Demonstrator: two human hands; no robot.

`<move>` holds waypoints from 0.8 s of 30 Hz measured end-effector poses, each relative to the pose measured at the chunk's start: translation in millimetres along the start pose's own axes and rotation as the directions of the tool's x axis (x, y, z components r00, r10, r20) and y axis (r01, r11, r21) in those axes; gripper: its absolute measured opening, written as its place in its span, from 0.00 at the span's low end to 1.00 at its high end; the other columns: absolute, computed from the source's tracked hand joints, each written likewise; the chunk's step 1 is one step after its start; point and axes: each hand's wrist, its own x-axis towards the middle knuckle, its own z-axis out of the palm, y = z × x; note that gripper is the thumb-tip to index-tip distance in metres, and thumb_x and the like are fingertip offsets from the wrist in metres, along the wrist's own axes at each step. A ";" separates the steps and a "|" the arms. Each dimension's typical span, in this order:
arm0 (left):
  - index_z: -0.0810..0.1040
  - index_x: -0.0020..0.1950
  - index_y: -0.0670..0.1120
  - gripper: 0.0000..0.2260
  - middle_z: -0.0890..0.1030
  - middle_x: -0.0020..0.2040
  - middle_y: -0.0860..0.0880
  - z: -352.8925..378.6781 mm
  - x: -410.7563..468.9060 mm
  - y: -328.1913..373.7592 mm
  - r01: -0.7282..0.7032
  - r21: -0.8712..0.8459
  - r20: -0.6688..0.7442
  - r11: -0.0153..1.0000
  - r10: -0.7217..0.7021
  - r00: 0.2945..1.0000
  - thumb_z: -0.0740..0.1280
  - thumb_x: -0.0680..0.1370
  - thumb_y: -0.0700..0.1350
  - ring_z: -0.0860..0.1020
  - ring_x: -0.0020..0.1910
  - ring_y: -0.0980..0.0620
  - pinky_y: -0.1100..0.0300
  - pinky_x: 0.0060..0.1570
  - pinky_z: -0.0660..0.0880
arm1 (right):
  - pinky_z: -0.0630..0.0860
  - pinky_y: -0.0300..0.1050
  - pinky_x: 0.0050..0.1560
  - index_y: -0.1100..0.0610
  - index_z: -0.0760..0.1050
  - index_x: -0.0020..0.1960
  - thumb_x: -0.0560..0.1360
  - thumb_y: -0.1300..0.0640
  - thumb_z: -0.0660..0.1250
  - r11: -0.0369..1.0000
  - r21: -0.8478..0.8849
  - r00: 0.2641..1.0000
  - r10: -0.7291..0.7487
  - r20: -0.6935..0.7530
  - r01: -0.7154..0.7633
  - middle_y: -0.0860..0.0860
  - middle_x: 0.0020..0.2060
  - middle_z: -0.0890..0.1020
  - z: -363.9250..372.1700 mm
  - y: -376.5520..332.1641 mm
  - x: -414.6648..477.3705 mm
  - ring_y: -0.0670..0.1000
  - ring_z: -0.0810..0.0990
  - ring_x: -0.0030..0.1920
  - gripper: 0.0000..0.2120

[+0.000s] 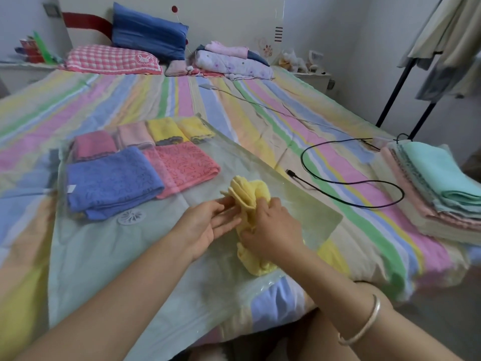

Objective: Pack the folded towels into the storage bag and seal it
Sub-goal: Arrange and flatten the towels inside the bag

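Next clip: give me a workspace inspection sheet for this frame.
Surface: pastel striped bedsheet, flat.
Job's things: clear plastic storage bag holds six folded towels; crumpled yellow towel over it; folded towel stack waiting at right.
Clutter: blue pillow, pink checked pillow, folded floral bedding by headboard.
Grippers: left hand straight-fingered against yellow towel; right hand grips it.
Cables: looped black cable, thin white cable on bedsheet.
Surroundings: black clothes rack at right.

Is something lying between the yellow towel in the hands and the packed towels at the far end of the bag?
Nothing visible does. Between the yellow towel and the pink towel the storage bag shows only bare plastic. The black cable lies outside, to the right.
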 end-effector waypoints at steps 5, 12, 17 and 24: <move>0.80 0.42 0.47 0.11 0.83 0.42 0.48 -8.7 -12.2 -24.1 -0.271 0.785 0.095 0.556 0.326 0.941 0.62 0.78 0.35 0.82 0.33 0.56 0.59 0.35 0.79 | 0.78 0.51 0.52 0.52 0.75 0.54 0.68 0.53 0.66 0.815 0.527 0.969 0.176 0.173 -0.242 0.53 0.48 0.82 -17.9 38.4 10.0 0.55 0.80 0.49 0.15; 0.72 0.52 0.52 0.24 0.73 0.51 0.53 0.9 -30.8 -57.8 -0.361 0.775 0.460 -0.518 0.072 0.885 0.70 0.65 0.66 0.72 0.51 0.52 0.56 0.42 0.68 | 0.82 0.49 0.44 0.56 0.80 0.52 0.74 0.61 0.65 0.471 0.790 0.919 0.233 0.318 -0.393 0.55 0.43 0.85 -26.8 82.0 -16.9 0.55 0.84 0.44 0.09; 0.74 0.54 0.51 0.21 0.75 0.52 0.52 3.7 -28.6 -56.7 -0.405 0.777 0.482 -0.483 0.042 0.875 0.72 0.68 0.61 0.74 0.53 0.50 0.55 0.45 0.71 | 0.76 0.43 0.33 0.58 0.78 0.43 0.77 0.65 0.61 0.301 0.865 0.912 0.211 0.351 -0.402 0.54 0.33 0.81 -37.1 102.7 -36.9 0.51 0.80 0.33 0.08; 0.80 0.50 0.53 0.13 0.78 0.46 0.57 -7.5 -19.9 -44.6 -0.420 0.855 0.431 -0.304 -0.033 0.902 0.72 0.70 0.58 0.78 0.46 0.55 0.57 0.49 0.76 | 0.74 0.42 0.30 0.59 0.76 0.40 0.75 0.67 0.62 0.214 0.892 0.914 0.171 0.367 -0.398 0.53 0.29 0.80 -46.6 118.3 -55.8 0.50 0.79 0.30 0.08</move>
